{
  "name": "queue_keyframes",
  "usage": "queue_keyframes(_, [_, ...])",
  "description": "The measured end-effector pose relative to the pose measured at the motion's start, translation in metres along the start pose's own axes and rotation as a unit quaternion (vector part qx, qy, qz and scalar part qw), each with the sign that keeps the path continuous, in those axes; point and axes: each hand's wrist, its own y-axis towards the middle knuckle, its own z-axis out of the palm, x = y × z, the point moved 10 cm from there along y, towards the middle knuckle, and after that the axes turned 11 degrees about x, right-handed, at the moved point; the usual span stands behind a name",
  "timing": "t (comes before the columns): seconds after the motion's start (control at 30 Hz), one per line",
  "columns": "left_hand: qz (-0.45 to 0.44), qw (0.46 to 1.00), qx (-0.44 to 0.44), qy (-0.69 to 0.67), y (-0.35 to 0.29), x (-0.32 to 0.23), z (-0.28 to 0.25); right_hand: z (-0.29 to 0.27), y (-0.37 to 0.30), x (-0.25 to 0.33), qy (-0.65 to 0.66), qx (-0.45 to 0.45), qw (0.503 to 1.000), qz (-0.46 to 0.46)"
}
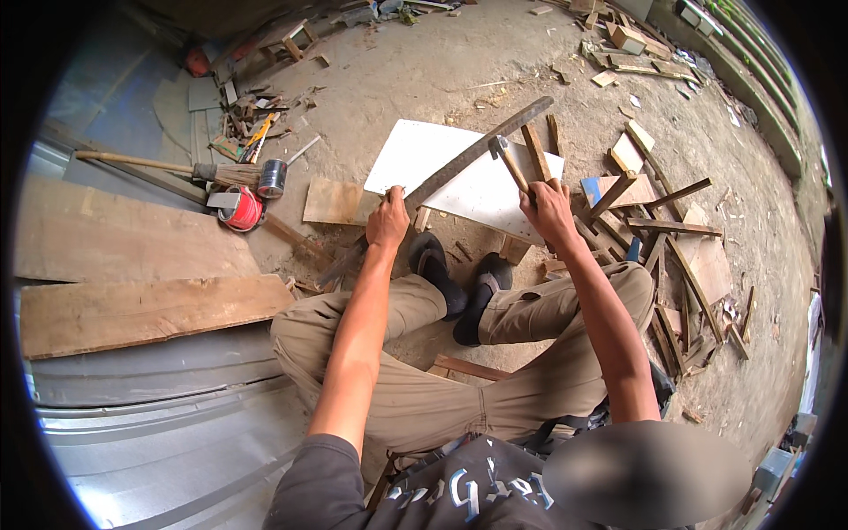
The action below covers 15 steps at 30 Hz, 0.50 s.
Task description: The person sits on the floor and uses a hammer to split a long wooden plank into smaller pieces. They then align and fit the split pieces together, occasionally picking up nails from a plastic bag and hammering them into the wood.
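Observation:
My right hand (549,215) is closed around the wooden handle of a hammer (510,164), its metal head raised over a white board (442,150). A long, weathered wood strip (481,152) crosses the board at a slant and runs down to the left, under my left forearm. Beside that strip, at the board's near left edge, my left hand (387,221) is closed with its fingertips pinched together. Something small and dark shows at those fingertips, too small to name. Short wood pieces (515,248) lie under the board's near side, close to my feet.
Scrap wood (676,228) is heaped on my right. To my left are wide planks (150,309), corrugated metal sheet (168,442), a tin can (272,178), a red-wrapped can (240,209) and a long-handled brush (225,173). More offcuts (636,57) lie at the far right.

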Motion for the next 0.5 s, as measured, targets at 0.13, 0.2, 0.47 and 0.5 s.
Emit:
queue_keyframes(0.13, [0.008, 1.0, 0.009, -0.001, 0.0, -0.005, 0.004, 0.008, 0.004, -0.005, 0.014, 0.046, 0.999, 0.0])
queue_keyframes(0.2, [0.022, 1.0, -0.004, 0.004, 0.001, -0.004, 0.006, 0.017, 0.01, -0.002, -0.009, 0.084, 0.996, -0.005])
queue_keyframes(0.47, [0.055, 0.998, -0.017, 0.016, 0.004, -0.003, 0.008, 0.025, 0.032, 0.022, 0.051, 0.032, 0.998, 0.007])
queue_keyframes(0.5, [0.053, 0.998, -0.013, 0.022, 0.004, 0.0, 0.009, 0.025, 0.035, 0.028, 0.062, 0.029, 0.998, 0.005])
